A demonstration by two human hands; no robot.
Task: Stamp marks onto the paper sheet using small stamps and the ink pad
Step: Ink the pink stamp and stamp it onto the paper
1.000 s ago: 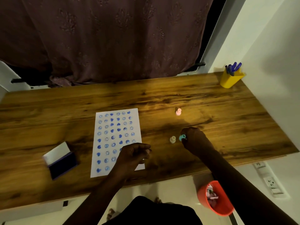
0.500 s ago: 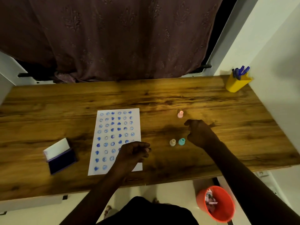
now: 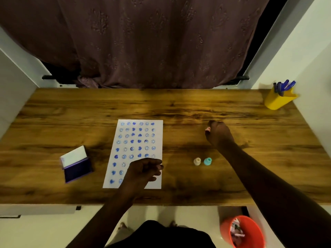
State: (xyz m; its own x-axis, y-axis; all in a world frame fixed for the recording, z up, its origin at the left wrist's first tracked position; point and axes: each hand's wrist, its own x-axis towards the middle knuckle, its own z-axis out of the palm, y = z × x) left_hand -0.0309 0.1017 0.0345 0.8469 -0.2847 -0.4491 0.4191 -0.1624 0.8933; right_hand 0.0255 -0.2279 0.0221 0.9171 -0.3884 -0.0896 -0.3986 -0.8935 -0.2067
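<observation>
A white paper sheet [image 3: 138, 140] lies in the middle of the wooden table [image 3: 179, 108], covered with rows of blue smiley and heart marks. My left hand [image 3: 143, 170] rests on its lower right part, fingers loosely curled, holding nothing. My right hand [image 3: 218, 134] is further right and back, closed around the pink stamp [image 3: 207, 129], of which only a bit shows. A cream stamp [image 3: 197, 161] and a teal stamp [image 3: 207, 161] stand side by side between the hands. The open ink pad [image 3: 77, 167], dark blue with a white lid, sits left of the sheet.
A yellow cup of blue pens [image 3: 279, 97] stands at the table's back right corner. A red bin [image 3: 245, 231] is on the floor below the front right edge. A dark curtain [image 3: 161, 42] hangs behind the table, and white walls close both sides.
My right hand let go of the teal stamp beside the cream one, moved back and closed on the pink stamp. My left hand stayed on the sheet.
</observation>
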